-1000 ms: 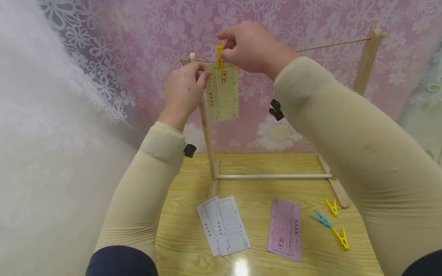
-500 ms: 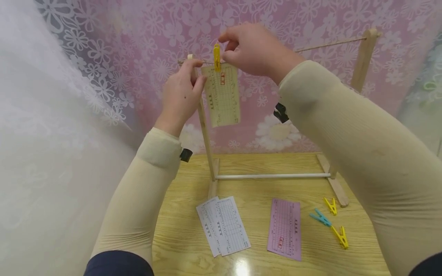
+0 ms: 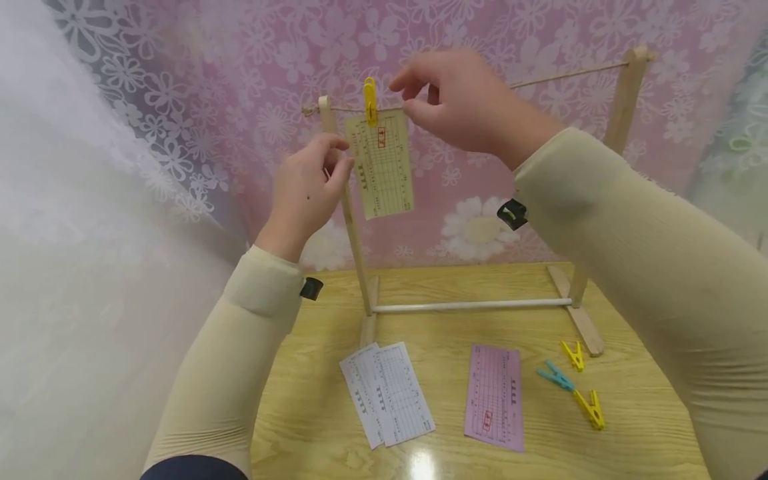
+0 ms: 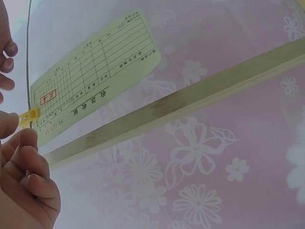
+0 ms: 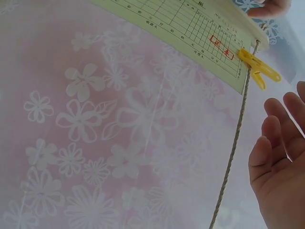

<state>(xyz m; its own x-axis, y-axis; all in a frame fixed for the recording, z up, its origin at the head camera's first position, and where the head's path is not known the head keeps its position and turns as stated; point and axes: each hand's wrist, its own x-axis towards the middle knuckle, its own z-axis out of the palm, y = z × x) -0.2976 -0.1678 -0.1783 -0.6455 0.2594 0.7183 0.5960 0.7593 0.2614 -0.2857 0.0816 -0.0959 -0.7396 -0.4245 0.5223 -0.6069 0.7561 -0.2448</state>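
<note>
A pale yellow receipt slip with a red stamp hangs from a thin rope, pinned near its upper left by a yellow clothespin. My right hand is raised to the right of the clothespin, fingers loosely bent and holding nothing; the right wrist view shows a gap between its fingers and the clothespin. On the other side, my left hand hovers beside the slip's left edge, in front of the wooden post, its fingers relaxed with nothing between them.
On the wooden table lie two overlapping white slips and a pink slip. Two yellow clothespins and a blue clothespin lie at the right. A white rod joins the feet of the rack, whose right post stands beyond my right arm.
My right hand has come away from the clothespin, to the right and slightly down. The left hand has let go near the slip's upper left corner and dropped lower. The slip stays hanging.
</note>
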